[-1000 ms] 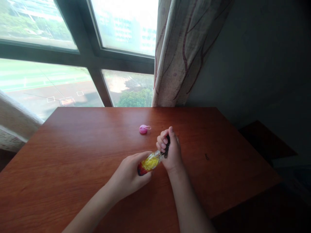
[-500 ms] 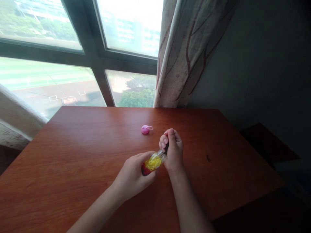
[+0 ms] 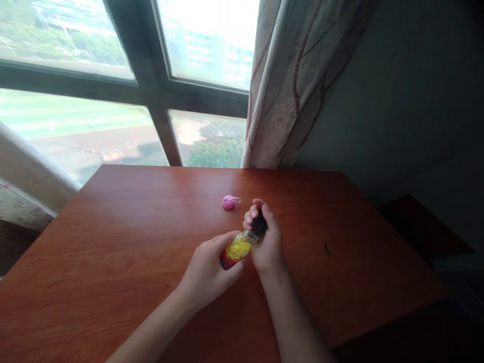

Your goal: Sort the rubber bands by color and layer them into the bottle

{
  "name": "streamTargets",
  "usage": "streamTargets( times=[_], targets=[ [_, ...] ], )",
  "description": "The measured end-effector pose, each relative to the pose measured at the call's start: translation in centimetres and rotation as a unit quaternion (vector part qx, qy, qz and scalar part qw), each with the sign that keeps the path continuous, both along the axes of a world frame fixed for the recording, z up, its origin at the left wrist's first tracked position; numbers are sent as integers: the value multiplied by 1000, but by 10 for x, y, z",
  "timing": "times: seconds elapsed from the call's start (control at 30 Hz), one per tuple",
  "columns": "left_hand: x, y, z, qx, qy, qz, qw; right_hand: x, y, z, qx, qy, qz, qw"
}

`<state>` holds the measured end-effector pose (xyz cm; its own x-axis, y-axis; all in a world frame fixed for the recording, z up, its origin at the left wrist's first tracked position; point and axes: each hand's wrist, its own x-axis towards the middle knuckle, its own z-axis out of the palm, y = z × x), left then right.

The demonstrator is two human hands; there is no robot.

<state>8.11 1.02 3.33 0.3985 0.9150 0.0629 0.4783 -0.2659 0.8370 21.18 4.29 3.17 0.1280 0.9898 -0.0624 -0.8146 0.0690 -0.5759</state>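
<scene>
A small clear bottle (image 3: 238, 248) with yellow pieces above red and dark ones lies tilted in my left hand (image 3: 206, 269), whose thumb and fingers are closed around its body. At the bottle's neck is a round black cap (image 3: 259, 223). My right hand (image 3: 267, 242) is closed around that cap, with fingers curled over its far side and the thumb along the near one. The bottle is held over the wooden table. Part of its body is hidden by my left fingers.
A small pink round case (image 3: 228, 202) with a loop lies on the wooden table (image 3: 132, 242), beyond my hands. A thin dark loop (image 3: 327, 249) rests to the right. Behind the table stand a window (image 3: 212, 136) and a patterned curtain (image 3: 280, 101).
My right fingers and thumb have loosened and shifted on the cap, so more of the black shows. The bottle stays in my left hand. The view has moved slightly.
</scene>
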Motion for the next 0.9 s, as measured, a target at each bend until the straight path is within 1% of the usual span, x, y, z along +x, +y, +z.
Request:
streamTargets(
  times=[0.1,0.23,0.4,0.5,0.67,0.9],
  targets=[
    [0,1,-1,1,-5,4,1000,0,-2,2,1,21,14,1000],
    [-1,2,-2,0,-6,7,1000,-1,-3,3,8,33,12,999],
    [-1,3,-2,-3,-4,2,1000,-1,-1,0,-15,50,-9,999],
    [-3,4,1,-17,-7,-9,1000,3,2,-1,-28,60,-7,998],
    [-5,4,7,-36,-9,-20,999,8,3,1,-38,45,-7,998],
    [-3,2,9,-16,-8,5,1000,6,2,1,-23,7,8,1000]
  ],
)
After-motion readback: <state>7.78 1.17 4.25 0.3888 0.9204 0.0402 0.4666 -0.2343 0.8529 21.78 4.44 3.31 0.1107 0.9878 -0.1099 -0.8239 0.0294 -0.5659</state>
